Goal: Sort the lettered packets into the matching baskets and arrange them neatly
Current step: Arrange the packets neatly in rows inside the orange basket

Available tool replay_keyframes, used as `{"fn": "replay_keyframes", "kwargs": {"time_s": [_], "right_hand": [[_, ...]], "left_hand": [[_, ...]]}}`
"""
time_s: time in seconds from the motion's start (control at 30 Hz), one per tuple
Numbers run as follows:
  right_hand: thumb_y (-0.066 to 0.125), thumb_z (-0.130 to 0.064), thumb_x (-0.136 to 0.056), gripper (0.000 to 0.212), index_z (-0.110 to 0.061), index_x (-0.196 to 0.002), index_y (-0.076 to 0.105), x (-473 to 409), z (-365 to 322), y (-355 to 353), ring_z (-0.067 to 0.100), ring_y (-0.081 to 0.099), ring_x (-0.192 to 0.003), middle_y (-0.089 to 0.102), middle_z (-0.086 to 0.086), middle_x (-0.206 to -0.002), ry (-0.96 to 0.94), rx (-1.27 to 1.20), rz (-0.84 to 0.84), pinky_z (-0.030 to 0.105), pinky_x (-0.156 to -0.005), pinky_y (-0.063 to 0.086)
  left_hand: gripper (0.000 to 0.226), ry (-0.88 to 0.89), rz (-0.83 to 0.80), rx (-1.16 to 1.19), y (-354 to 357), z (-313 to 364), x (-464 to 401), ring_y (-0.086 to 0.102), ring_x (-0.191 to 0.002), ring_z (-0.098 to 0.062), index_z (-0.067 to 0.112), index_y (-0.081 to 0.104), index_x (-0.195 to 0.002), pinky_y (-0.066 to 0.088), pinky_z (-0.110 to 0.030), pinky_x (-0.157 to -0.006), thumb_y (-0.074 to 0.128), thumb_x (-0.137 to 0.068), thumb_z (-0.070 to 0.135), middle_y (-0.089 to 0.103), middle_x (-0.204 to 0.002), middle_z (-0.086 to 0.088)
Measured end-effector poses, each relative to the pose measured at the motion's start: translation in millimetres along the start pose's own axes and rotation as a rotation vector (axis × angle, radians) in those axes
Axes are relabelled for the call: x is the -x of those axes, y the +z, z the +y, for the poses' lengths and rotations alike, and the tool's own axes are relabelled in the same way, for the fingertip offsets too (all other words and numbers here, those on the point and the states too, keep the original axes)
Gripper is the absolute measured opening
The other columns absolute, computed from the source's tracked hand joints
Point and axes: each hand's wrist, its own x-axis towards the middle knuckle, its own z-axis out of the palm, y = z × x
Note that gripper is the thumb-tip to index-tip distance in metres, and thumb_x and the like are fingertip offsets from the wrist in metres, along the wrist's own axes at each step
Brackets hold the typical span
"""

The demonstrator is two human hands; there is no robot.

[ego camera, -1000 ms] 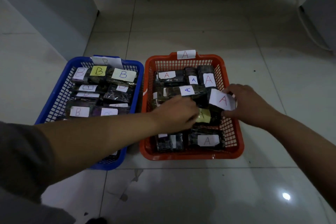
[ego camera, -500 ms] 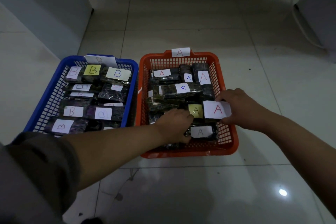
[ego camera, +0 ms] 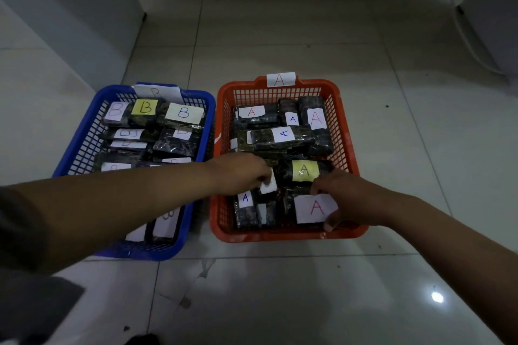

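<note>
Packets (ego camera: 315, 208) (lettered A) held by both hands in red basket (ego camera: 347, 131).

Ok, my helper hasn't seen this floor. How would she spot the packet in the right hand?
Find the red basket, right of the blue basket. At its near right corner, the right hand grips a dark packet. Its big white label bears a red A, unlike the yellow-labelled packet just behind.
</note>
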Motion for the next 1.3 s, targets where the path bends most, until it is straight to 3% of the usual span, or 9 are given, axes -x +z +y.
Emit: {"fn": "replay_keyframes", "kwargs": {"time_s": [0.13, 0.23, 0.33, 0.47, 0.63, 0.87, 1.03, 1.17, 1.3], "right_hand": [[0.075, -0.028, -0.075, 0.043, -0.026, -0.112, 0.055, -3, 5, 1, 0.011, 0.05, -0.102, 0.056, -0.003, -0.114, -0.017, -0.041, 0.008, 0.027, -0.085, 0.045], [0.072, -0.026, -0.078, 0.038, -0.024, -0.113, 0.058, -5, 6, 0, 0.012, 0.048, -0.105, 0.055, -0.004, -0.115, -0.035, -0.009, 0.027, 0.024, -0.087, 0.042], [0.068, -0.021, -0.083, 0.04, -0.023, -0.121, 0.057, -9, 4, 5, 0.012, 0.044, -0.112, 0.053, -0.004, -0.121, -0.05, 0.021, 0.018, 0.02, -0.089, 0.036], [0.068, -0.018, -0.082, 0.035, -0.023, -0.115, 0.058, -10, 3, 13, 0.011, 0.05, -0.105, 0.054, -0.003, -0.12, -0.046, -0.006, 0.009, 0.025, -0.089, 0.044], [0.068, -0.017, -0.08, 0.031, -0.022, -0.109, 0.057, -14, 4, 16, 0.015, 0.051, -0.103, 0.054, -0.001, -0.116, -0.039, 0.027, -0.007, 0.032, -0.09, 0.046], [0.065, -0.014, -0.082, 0.024, -0.02, -0.104, 0.057, -13, 2, 11, 0.017, 0.051, -0.106, 0.053, -0.001, -0.114, -0.053, 0.124, -0.01, 0.03, -0.088, 0.045], [0.063, -0.037, -0.085, 0.055, -0.045, -0.134, 0.04, -17, -11, 17, 0.012, 0.043, -0.12, 0.048, -0.009, -0.132, -0.141, -0.029, 0.015, 0.032, -0.101, 0.04], [0.064, -0.029, -0.085, 0.05, -0.04, -0.13, 0.047, -20, -11, 18, 0.013, 0.042, -0.119, 0.049, -0.008, -0.128, -0.159, 0.076, -0.036, 0.032, -0.099, 0.039], [0.064, -0.021, -0.082, 0.047, -0.037, -0.124, 0.052, -23, -6, 12, 0.016, 0.048, -0.114, 0.053, -0.006, -0.122, -0.139, 0.174, -0.07, 0.035, -0.094, 0.044]], "left_hand": [[0.044, 0.146, -0.076, -0.194, 8, -9, 24, 0.047, -0.112, -0.014, 0.033, 0.05, -0.132, 0.042, -0.034, -0.093, 0.059, -0.089, 0.036, 0.053, -0.122, 0.003], [0.041, 0.212, -0.101, -0.308, 18, -4, 32, 0.036, -0.121, -0.017, 0.038, 0.049, -0.132, 0.034, -0.033, -0.097, 0.053, -0.091, 0.042, 0.042, -0.134, 0.003], [0.036, 0.181, -0.116, -0.265, 17, -1, 29, 0.036, -0.118, -0.018, 0.037, 0.053, -0.128, 0.03, -0.029, -0.089, 0.053, -0.093, 0.029, 0.044, -0.131, 0.005], [0.033, 0.21, -0.141, -0.262, 11, -6, 23, 0.039, -0.112, -0.015, 0.037, 0.06, -0.121, 0.032, -0.028, -0.089, 0.054, -0.092, 0.022, 0.05, -0.118, 0.007], [0.035, 0.231, -0.21, -0.208, 14, -4, 18, 0.046, -0.117, -0.018, 0.021, 0.063, -0.122, 0.043, -0.035, -0.091, 0.052, -0.091, 0.008, 0.054, -0.124, -0.001], [0.036, 0.23, -0.213, -0.232, 14, -4, 16, 0.049, -0.116, -0.02, 0.02, 0.063, -0.121, 0.046, -0.038, -0.089, 0.05, -0.091, 0.004, 0.055, -0.125, -0.003], [0.031, 0.216, 0.127, -0.204, 15, -17, 27, 0.056, -0.1, -0.023, 0.013, 0.064, -0.11, 0.051, -0.042, -0.079, 0.059, -0.082, 0.002, 0.062, -0.106, -0.005], [0.023, 0.192, 0.323, -0.238, 7, -24, 38, 0.052, -0.098, -0.018, 0.019, 0.065, -0.102, 0.046, -0.035, -0.083, 0.07, -0.08, 0.02, 0.058, -0.103, -0.001], [0.02, 0.01, 0.462, -0.123, 1, -34, 36, 0.049, -0.096, -0.013, 0.02, 0.057, -0.098, 0.043, -0.032, -0.086, 0.068, -0.081, 0.023, 0.054, -0.102, 0.002]]}}
